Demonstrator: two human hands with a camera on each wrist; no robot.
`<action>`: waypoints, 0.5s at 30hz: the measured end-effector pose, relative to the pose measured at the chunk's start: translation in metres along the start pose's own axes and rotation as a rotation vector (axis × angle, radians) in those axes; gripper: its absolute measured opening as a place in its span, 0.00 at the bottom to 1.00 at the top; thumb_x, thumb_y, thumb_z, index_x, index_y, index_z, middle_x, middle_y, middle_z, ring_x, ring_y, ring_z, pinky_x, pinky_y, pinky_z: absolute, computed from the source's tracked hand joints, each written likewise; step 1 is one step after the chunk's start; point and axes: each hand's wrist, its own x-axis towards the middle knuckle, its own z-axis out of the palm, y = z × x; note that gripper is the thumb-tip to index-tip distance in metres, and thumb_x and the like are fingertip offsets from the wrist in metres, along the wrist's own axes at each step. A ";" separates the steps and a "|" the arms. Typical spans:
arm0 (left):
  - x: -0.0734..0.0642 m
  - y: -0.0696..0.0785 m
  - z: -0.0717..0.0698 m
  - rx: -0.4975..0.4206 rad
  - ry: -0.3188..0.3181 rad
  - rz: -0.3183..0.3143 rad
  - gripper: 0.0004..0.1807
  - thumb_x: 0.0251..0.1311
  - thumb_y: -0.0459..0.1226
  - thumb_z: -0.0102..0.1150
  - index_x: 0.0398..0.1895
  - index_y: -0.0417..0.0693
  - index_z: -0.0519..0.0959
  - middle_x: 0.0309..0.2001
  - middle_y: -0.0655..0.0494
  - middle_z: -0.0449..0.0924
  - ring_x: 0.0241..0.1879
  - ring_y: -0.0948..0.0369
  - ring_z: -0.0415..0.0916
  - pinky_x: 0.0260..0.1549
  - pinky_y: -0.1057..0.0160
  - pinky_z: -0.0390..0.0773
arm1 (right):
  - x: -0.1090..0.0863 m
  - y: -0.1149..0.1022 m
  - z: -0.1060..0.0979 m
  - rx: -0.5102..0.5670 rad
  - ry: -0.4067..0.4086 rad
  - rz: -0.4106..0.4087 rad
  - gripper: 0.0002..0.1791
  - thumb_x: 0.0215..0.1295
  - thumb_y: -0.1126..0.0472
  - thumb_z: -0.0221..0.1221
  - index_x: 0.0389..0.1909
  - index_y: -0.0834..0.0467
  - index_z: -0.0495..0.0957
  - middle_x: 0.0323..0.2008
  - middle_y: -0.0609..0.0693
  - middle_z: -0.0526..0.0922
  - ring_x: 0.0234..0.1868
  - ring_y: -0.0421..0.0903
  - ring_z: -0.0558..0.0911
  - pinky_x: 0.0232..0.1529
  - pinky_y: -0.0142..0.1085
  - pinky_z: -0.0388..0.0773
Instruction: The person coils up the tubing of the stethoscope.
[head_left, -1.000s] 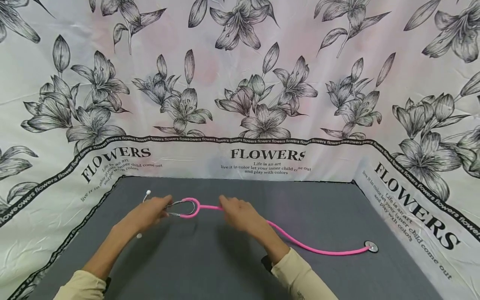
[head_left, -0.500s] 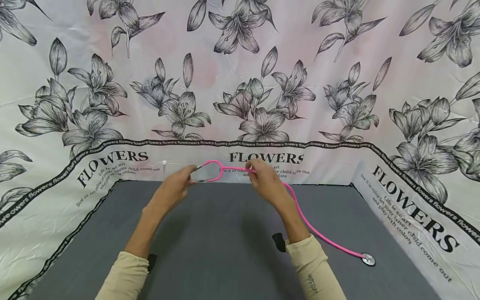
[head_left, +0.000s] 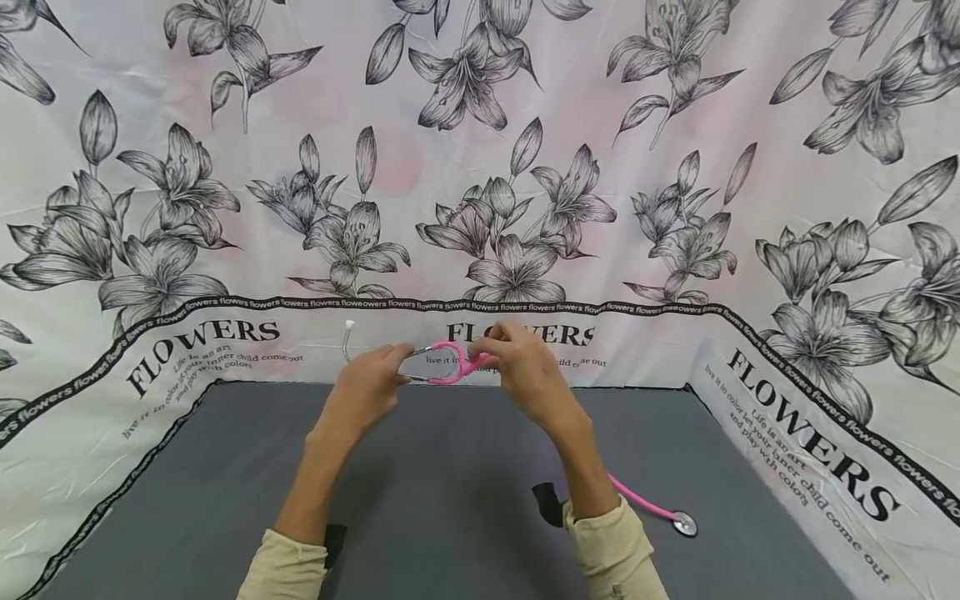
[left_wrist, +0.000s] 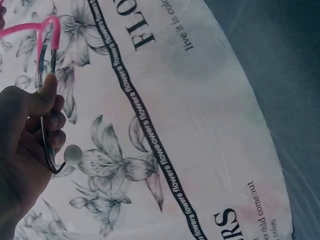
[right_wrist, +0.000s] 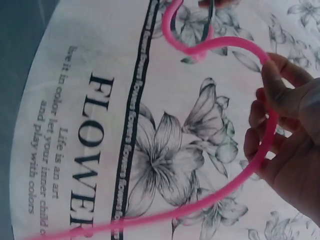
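Note:
A pink stethoscope [head_left: 447, 345] is lifted in front of me between both hands. Its metal ear tubes pass through my left hand [head_left: 367, 387], whose thumb and fingers grip them. In the left wrist view a white ear tip [left_wrist: 73, 155] sticks out below the fingers. Close to the Y-joint, my right hand [head_left: 528, 371] pinches the pink tubing [right_wrist: 215, 202] between thumb and fingers; the tubing bends past the palm in the right wrist view. Farther along, the tubing is hidden behind my right forearm. At its end, the round chest piece [head_left: 684, 523] lies on the grey table.
The grey table surface [head_left: 442, 500] spreads beneath my hands. A white cloth with printed lilies [head_left: 517, 267] and lettering rises along its back and sides. Dark straps [head_left: 549, 504] show at both wrists.
Both hands have risen and moved right with the stethoscope. Lately my right hand came closer to my left, and the tubing between them slackened. The chest piece slid left across the table.

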 end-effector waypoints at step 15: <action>0.009 0.032 -0.003 -0.026 -0.043 0.003 0.17 0.55 0.26 0.74 0.49 0.43 0.86 0.39 0.51 0.89 0.41 0.54 0.87 0.42 0.56 0.86 | 0.017 -0.006 0.043 -0.053 0.093 -0.088 0.07 0.51 0.60 0.76 0.33 0.49 0.92 0.31 0.48 0.68 0.35 0.46 0.65 0.39 0.35 0.58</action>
